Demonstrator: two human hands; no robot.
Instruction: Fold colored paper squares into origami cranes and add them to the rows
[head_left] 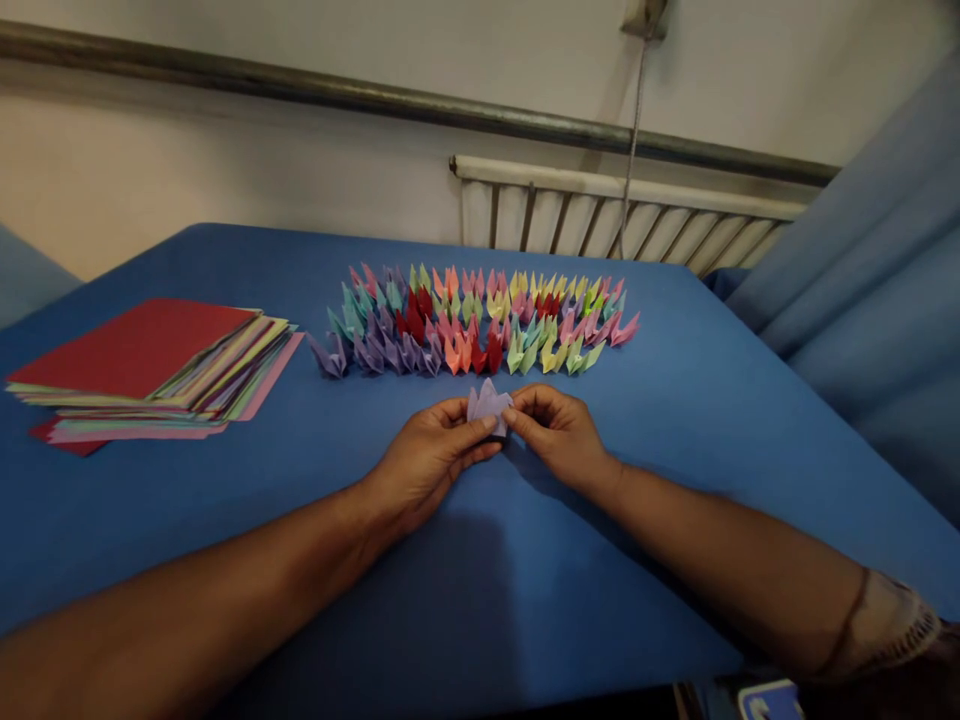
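A small lavender folded paper piece (489, 403) is pinched between both hands just above the blue table (225, 500). My left hand (431, 455) grips its left side with fingers closed. My right hand (559, 432) holds the right side, fingers closed too. Just beyond my hands stand several rows of folded paper figures (480, 320) in purple, teal, red, pink, orange, yellow and green.
A stack of flat coloured paper sheets (157, 365), red on top, lies at the left of the table. A white railing (622, 215) and a grey pipe run along the wall behind. Blue fabric (877, 290) rises on the right.
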